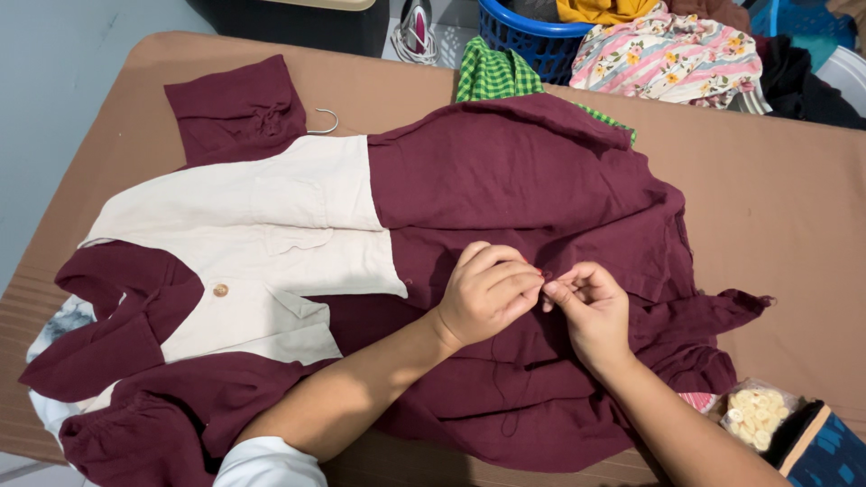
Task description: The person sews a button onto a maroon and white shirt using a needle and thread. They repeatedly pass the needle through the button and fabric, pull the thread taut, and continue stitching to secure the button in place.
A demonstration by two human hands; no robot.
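Head view is showing left hand (487, 293) and right hand (586, 307) both pinching the maroon garment (523, 180); sewing is seeming unfinished.

Bare brown table (794, 207) open on the right side, bag of buttons (756, 415) near right edge, laundry basket (532, 41) blocking behind, maroon garment (541, 198) covering the middle
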